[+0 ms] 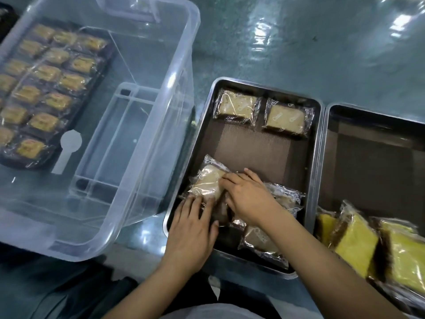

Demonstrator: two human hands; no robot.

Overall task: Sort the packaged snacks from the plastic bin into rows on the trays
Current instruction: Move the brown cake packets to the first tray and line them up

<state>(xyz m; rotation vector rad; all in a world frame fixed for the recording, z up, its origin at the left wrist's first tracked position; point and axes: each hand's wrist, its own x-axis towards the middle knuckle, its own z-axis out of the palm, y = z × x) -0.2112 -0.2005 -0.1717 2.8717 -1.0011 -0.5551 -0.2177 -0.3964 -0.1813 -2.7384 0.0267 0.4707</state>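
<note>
Item: pale snack packet [208, 180], in tray's [317, 157] near-left corner. Left hand [193, 224] presses flat fingers on it; right hand [248, 199] touches its edge, pinch undeterminable. Risk: slick wrap skids, so packet settles askew over loose packets [262, 240] at tray's near end.

On my feed both forearms are bare, and so are the left grip [193, 226] and right grip [250, 199], with short, plain nails. A pale grey-white garment [207, 311] shows at the lower edge, with dark creased fabric [69, 295] beside it.
</note>
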